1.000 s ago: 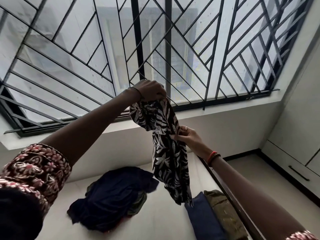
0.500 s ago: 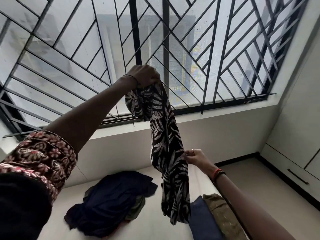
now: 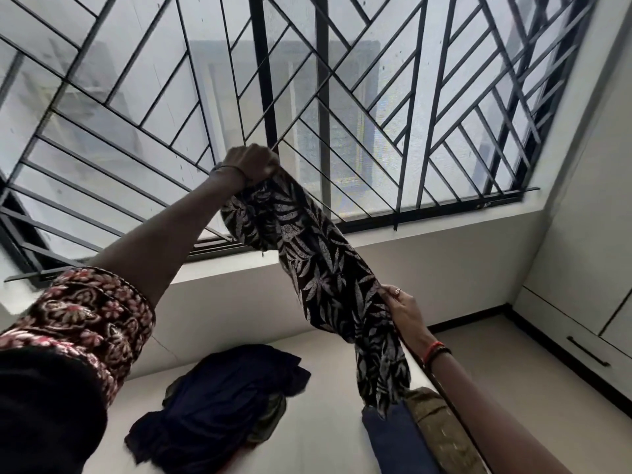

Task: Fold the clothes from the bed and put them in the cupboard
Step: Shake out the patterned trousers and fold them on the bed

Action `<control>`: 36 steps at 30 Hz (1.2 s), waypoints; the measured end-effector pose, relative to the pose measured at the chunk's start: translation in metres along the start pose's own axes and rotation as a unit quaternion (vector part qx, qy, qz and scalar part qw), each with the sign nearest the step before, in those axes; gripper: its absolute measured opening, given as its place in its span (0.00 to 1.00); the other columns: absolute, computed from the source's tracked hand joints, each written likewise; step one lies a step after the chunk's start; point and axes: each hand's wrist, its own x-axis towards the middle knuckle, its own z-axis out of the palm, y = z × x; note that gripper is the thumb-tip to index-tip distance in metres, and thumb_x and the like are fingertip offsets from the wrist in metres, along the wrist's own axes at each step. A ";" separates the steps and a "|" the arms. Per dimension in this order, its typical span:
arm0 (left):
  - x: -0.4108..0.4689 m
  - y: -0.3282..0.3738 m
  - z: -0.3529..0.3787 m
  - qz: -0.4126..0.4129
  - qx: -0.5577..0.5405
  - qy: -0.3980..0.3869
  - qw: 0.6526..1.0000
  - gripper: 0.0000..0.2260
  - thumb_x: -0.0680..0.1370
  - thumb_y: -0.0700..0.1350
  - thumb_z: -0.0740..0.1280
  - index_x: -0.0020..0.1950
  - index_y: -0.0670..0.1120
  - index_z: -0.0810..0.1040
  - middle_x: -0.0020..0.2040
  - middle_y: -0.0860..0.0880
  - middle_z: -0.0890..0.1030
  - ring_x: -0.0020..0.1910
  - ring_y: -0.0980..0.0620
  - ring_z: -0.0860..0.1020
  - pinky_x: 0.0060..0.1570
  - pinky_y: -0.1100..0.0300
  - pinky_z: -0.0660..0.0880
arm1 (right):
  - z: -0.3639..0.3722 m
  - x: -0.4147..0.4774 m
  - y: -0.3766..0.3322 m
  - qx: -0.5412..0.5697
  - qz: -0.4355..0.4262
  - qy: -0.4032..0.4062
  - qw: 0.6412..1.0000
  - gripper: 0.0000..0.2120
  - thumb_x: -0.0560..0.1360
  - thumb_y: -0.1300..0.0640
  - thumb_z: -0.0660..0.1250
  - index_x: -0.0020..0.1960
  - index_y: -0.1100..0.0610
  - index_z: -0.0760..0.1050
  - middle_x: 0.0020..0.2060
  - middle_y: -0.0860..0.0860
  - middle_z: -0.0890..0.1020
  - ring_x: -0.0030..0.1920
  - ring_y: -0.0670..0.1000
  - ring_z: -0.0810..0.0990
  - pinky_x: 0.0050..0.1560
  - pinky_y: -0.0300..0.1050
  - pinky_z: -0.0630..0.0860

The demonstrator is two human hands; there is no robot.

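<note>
Above the bed (image 3: 325,436), I hold the leaf-print garment (image 3: 318,268) taut. Left hand (image 3: 251,162) fingers clench its top and right hand (image 3: 398,306) fingers pinch lower, so its long axis slants down-right.

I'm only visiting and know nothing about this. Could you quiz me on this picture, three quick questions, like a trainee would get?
1. True or false: the leaf-print garment lies flat on the bed.
2. Which grips the garment's top? A) left hand B) right hand
3. Fill in: right of the crumpled dark blue heap, ___ folded garments lie at the bed's edge.
Key: 1 false, it hangs in the air; 2 A, the right hand pinches it lower; 3 two, a blue one and an olive one.
</note>
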 end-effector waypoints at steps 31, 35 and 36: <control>-0.087 0.097 0.128 0.164 -0.366 -0.361 0.842 0.06 0.77 0.47 0.68 0.45 0.46 0.82 0.33 0.57 0.78 0.32 0.64 0.72 0.38 0.69 0.70 | 0.048 -0.011 -0.036 0.083 0.083 -0.182 0.976 0.05 0.74 0.63 0.69 0.49 0.59 0.75 0.35 0.49 0.82 0.35 0.44 0.80 0.36 0.36 0.76; -0.070 0.089 0.111 0.187 -0.327 -0.292 0.879 0.10 0.78 0.46 0.66 0.50 0.41 0.82 0.42 0.46 0.81 0.37 0.60 0.74 0.43 0.63 0.72 | 0.043 -0.008 -0.032 0.049 0.060 -0.185 0.980 0.13 0.69 0.64 0.72 0.50 0.57 0.72 0.34 0.47 0.81 0.37 0.43 0.80 0.39 0.35 0.77; -0.066 0.086 0.106 0.186 -0.328 -0.275 0.884 0.09 0.77 0.46 0.67 0.50 0.41 0.82 0.41 0.47 0.81 0.36 0.63 0.73 0.42 0.66 0.71 | 0.041 -0.007 -0.028 0.017 0.054 -0.192 0.980 0.13 0.70 0.66 0.71 0.50 0.57 0.72 0.35 0.46 0.82 0.39 0.43 0.81 0.41 0.36 0.77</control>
